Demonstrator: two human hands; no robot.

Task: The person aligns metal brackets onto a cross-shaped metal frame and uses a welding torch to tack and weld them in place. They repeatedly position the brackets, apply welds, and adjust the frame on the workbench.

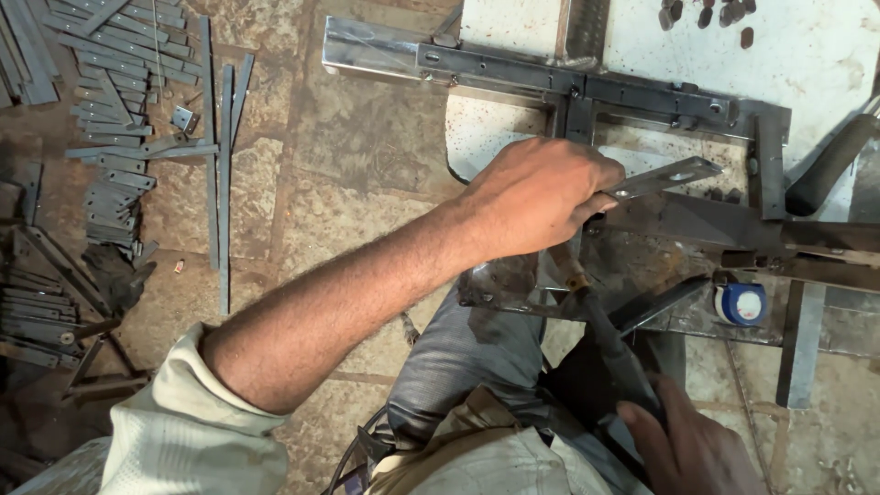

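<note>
A: Far left of the head view, stone floor. What is logged there?

B: Loose flat metal strips (110, 55) in a scattered pile at the top left, with two long thin bars (223, 174) lying upright in the picture just beside them. Lower left, a darker stack of strips (37, 312), partly in shadow.

A: Centre?

B: The left hand (536, 197), forearm reaching up from a pale rolled sleeve (192, 422). The hand is closed around one end of a flat metal strip with a hole (665, 177). The strip sticks out to the right, tilted slightly upward, above the dark steel plate (697, 225) of the work bench. Behind it sits a welded steel frame (550, 73) on a white-spattered surface.

A: Below the hand?

B: A grey trouser leg (458, 357), and a dark rod-like tool (614, 339) running from under the left hand down toward the lower right.

A: Right hand?

B: The right hand (692, 445) shows at the bottom edge, wrapped on the lower end of that tool. Fingers are mostly hidden; grip looks closed.

A: Further right?

B: A blue and white round item (741, 302) near the plate's edge, and a dark cylindrical handle (830, 165) at the right border. Small dark pieces (706, 14) at top right.
</note>
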